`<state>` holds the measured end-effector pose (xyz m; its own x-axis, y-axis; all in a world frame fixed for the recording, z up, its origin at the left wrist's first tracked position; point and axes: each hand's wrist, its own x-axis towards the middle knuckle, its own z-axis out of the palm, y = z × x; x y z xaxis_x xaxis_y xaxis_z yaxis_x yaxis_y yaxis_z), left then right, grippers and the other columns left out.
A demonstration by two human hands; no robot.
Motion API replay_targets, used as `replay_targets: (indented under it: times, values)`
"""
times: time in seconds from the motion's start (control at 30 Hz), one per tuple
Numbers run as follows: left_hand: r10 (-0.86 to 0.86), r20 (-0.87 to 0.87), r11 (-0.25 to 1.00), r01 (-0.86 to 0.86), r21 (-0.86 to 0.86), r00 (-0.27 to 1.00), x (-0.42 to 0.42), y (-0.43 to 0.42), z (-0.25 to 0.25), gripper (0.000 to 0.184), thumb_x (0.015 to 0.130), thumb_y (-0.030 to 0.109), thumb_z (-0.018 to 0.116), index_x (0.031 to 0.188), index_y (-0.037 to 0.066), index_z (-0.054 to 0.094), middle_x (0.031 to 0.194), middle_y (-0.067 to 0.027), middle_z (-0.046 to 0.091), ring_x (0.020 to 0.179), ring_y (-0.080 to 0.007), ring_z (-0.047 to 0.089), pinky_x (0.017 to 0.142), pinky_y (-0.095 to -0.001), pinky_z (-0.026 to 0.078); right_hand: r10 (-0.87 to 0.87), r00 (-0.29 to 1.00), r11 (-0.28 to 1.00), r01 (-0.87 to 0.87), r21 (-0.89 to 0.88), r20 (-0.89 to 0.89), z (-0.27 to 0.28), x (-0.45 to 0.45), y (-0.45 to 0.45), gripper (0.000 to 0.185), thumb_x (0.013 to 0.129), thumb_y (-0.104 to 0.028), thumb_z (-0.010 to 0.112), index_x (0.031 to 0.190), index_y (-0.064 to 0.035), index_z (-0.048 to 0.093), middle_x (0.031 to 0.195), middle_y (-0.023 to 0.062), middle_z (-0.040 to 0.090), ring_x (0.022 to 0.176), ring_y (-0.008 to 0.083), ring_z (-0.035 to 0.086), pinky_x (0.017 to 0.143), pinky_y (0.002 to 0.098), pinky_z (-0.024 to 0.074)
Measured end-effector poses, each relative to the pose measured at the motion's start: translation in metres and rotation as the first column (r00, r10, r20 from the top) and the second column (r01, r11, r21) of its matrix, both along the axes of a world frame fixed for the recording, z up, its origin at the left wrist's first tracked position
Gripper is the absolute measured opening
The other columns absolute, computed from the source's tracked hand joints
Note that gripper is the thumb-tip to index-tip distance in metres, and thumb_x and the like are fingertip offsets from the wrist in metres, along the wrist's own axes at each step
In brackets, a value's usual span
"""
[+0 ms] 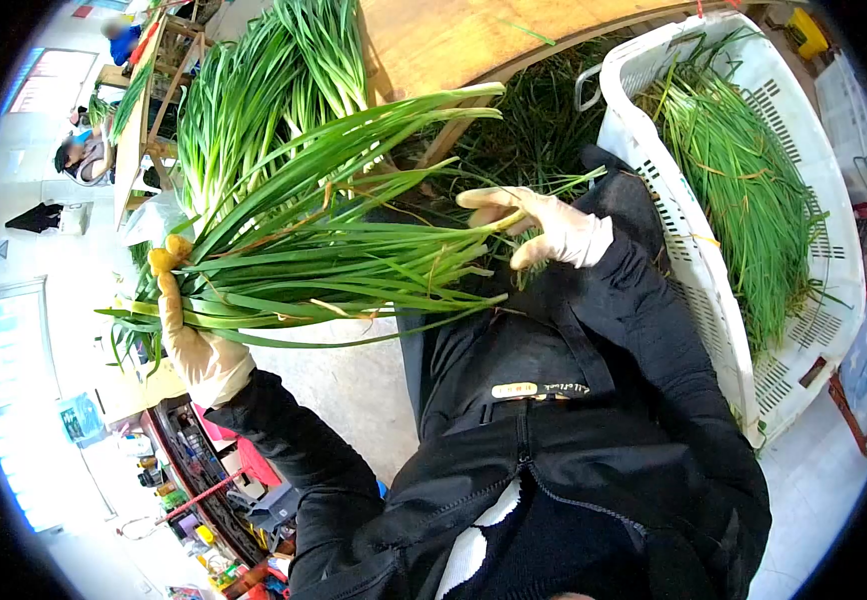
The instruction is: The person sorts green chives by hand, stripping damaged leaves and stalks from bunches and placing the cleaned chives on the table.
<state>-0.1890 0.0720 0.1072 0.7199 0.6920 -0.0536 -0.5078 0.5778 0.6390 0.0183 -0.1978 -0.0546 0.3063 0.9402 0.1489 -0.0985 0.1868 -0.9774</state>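
My left hand (199,345), in a pale glove with yellow coverings on the fingertips, is closed around the leafy end of a bunch of garlic chives (334,270). The bunch lies sideways above my lap, its pale stem ends pointing right and fanned apart. At those ends is my gloved right hand (559,228), thumb and forefinger spread apart. One stalk end reaches between its fingers; I see no firm grip on it. Some thin, loose stalks show just behind this hand.
Large bundles of chives (254,110) are heaped on a wooden table (434,40) ahead. A white perforated crate (644,150) with more chives (744,190) stands to my right. Dark trimmings (544,130) lie below the table edge. Cluttered shelves (194,490) stand on the left; people are in the distance.
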Motion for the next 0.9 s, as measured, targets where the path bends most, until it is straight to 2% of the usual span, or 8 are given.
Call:
replay_targets:
  times: [0.17, 0.3, 0.47, 0.53, 0.63, 0.73, 0.8, 0.9]
  values:
    - [-0.017, 0.005, 0.998, 0.017, 0.064, 1.0, -0.004, -0.001, 0.003, 0.026, 0.083, 0.008, 0.05, 0.109, 0.004, 0.052, 0.112, -0.0109, 0.053, 0.102, -0.0218, 0.05, 0.09, -0.0392, 0.04, -0.118, 0.669, 0.984, 0.178, 0.004, -0.734, -0.01, -0.012, 0.007, 0.023, 0.073, -0.015, 0.064, 0.092, -0.002, 0.059, 0.089, 0.0089, 0.062, 0.063, 0.0112, 0.058, 0.048, 0.0165, 0.0446]
    - [0.053, 0.028, 0.995, -0.055, 0.089, 0.998, -0.004, 0.0, 0.009, 0.026, 0.083, 0.006, 0.05, 0.108, 0.002, 0.052, 0.113, -0.0101, 0.052, 0.102, -0.0182, 0.049, 0.09, -0.0347, 0.039, -0.253, 0.299, 0.884, 0.458, -0.094, -0.92, -0.069, 0.016, -0.017, 0.024, 0.085, -0.012, 0.047, 0.1, 0.0066, 0.052, 0.085, 0.0103, 0.061, 0.057, 0.0069, 0.054, 0.048, 0.0152, 0.0447]
    - [0.07, 0.01, 0.988, -0.071, 0.135, 0.997, -0.008, 0.008, 0.009, 0.029, 0.085, 0.014, 0.049, 0.112, 0.006, 0.051, 0.117, -0.0067, 0.05, 0.106, -0.0211, 0.046, 0.095, -0.0395, 0.033, -0.171, 0.928, 0.959, 0.079, -0.272, -0.331, -0.057, -0.01, -0.03, 0.031, 0.086, -0.023, 0.045, 0.105, 0.0005, 0.053, 0.09, 0.0111, 0.061, 0.072, 0.0158, 0.058, 0.065, 0.0234, 0.0472]
    - [0.043, 0.027, 0.994, -0.046, 0.103, 0.999, -0.001, 0.001, 0.012, 0.027, 0.084, 0.009, 0.049, 0.111, 0.004, 0.051, 0.115, -0.0079, 0.051, 0.105, -0.0195, 0.047, 0.093, -0.0372, 0.035, -0.143, 0.987, 0.974, 0.153, -0.165, 0.075, -0.029, -0.021, -0.018, 0.044, 0.084, -0.037, 0.046, 0.108, -0.0011, 0.052, 0.099, 0.0144, 0.058, 0.088, 0.0215, 0.055, 0.078, 0.0294, 0.0427]
    - [-0.009, 0.067, 0.995, 0.002, 0.101, 0.998, 0.012, -0.013, 0.014, 0.026, 0.083, 0.005, 0.049, 0.109, 0.002, 0.051, 0.113, -0.0099, 0.052, 0.103, -0.0195, 0.049, 0.092, -0.0373, 0.037, -0.366, 0.762, 0.929, 0.33, 0.165, 0.535, 0.005, -0.027, 0.008, 0.05, 0.08, -0.043, 0.051, 0.109, -0.0018, 0.051, 0.102, 0.0157, 0.054, 0.092, 0.0259, 0.053, 0.081, 0.0313, 0.0397]
    - [-0.056, 0.112, 0.994, 0.044, 0.104, 0.992, 0.025, -0.03, 0.015, 0.026, 0.083, 0.005, 0.049, 0.108, 0.002, 0.051, 0.111, -0.0122, 0.053, 0.103, -0.0217, 0.049, 0.093, -0.0391, 0.037, -0.243, 0.955, 0.97, 0.244, -0.019, -0.17, 0.018, -0.042, 0.035, 0.054, 0.079, -0.044, 0.053, 0.108, 0.0022, 0.049, 0.101, 0.0132, 0.054, 0.096, 0.0213, 0.05, 0.083, 0.0302, 0.0372]
    - [-0.06, 0.118, 0.99, 0.043, 0.135, 0.991, 0.026, -0.032, 0.016, 0.026, 0.082, 0.005, 0.05, 0.108, 0.002, 0.051, 0.111, -0.0123, 0.053, 0.103, -0.0218, 0.049, 0.093, -0.0389, 0.036, -0.259, 0.65, 0.963, 0.234, -0.136, -0.715, 0.026, -0.05, 0.044, 0.04, 0.078, -0.028, 0.06, 0.101, 0.0043, 0.051, 0.094, 0.0115, 0.056, 0.087, 0.0174, 0.052, 0.077, 0.0286, 0.0387]
    - [0.008, 0.113, 0.982, -0.029, 0.185, 0.994, 0.016, -0.028, 0.022, 0.027, 0.081, 0.006, 0.051, 0.108, 0.002, 0.052, 0.11, -0.012, 0.053, 0.102, -0.0216, 0.05, 0.093, -0.038, 0.037, 0.061, 0.517, 0.992, 0.06, 0.108, -0.854, 0.0, -0.036, 0.03, 0.029, 0.078, -0.02, 0.06, 0.093, 0.0026, 0.052, 0.088, 0.0111, 0.055, 0.081, 0.0181, 0.051, 0.076, 0.029, 0.0393]
